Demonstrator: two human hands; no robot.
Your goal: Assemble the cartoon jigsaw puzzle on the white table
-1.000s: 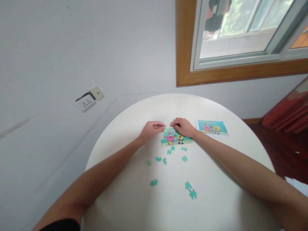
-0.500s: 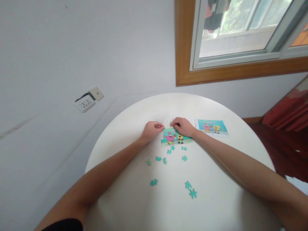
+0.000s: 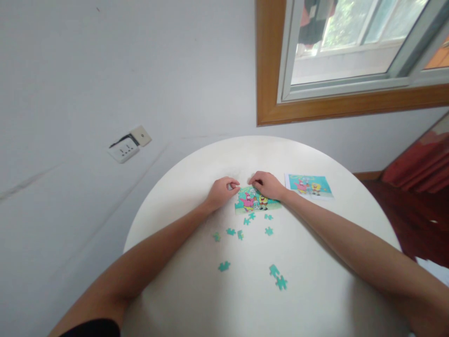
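A partly assembled jigsaw puzzle (image 3: 253,204), showing a pink starfish and a yellow sponge character, lies flat on the round white table (image 3: 196,299). At its upper left corner is my left hand (image 3: 220,193), thumb and forefinger curled toward each other at the edge; whatever lies between the tips is too small to make out. My right hand (image 3: 269,185) rests over the puzzle's upper right edge with bent fingers gripping there, covering that part. Loose teal puzzle pieces (image 3: 230,231) are scattered on the near side, several of them just below the puzzle.
A printed reference picture (image 3: 310,186) lies right of my right hand. Closer to me are a single piece (image 3: 224,266) and a pair of pieces (image 3: 278,277). The wall with a socket (image 3: 123,150) and a wood-framed window (image 3: 268,105) border the table's far side.
My left thumb and forefinger have parted slightly at the puzzle's corner. My right hand and the loose pieces stay essentially where they were.
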